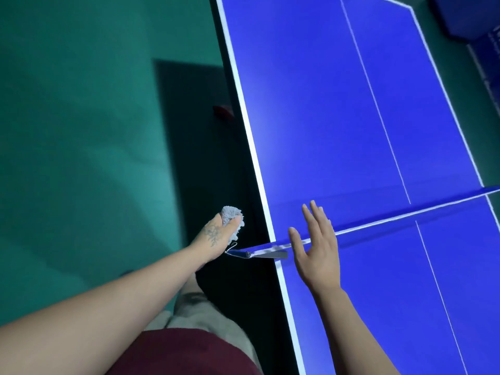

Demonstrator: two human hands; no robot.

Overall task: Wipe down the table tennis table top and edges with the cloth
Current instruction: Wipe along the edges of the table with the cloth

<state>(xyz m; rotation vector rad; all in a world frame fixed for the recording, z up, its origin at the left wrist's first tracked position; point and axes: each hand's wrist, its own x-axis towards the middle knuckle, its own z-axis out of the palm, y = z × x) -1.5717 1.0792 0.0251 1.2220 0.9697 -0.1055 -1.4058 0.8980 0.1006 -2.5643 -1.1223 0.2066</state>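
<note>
My left hand (213, 236) grips the bunched grey cloth (232, 216) off the table's (311, 109) left edge, just beside the net post (255, 253). My right hand (316, 247) is spread flat over the net (405, 215). The table's long axis runs away from me.

One blue table tennis tabletop (324, 104) with white edge lines fills the right side. One low blue net (405, 215) with a white top band crosses it. Two bare hands show near the net's post end: one left hand (213, 236) beside the tabletop, one right hand (316, 253) over it. One crumpled grey cloth (232, 216) sits in the left hand. One small red object (223, 112) lies on the green floor beside the tabletop.
</note>
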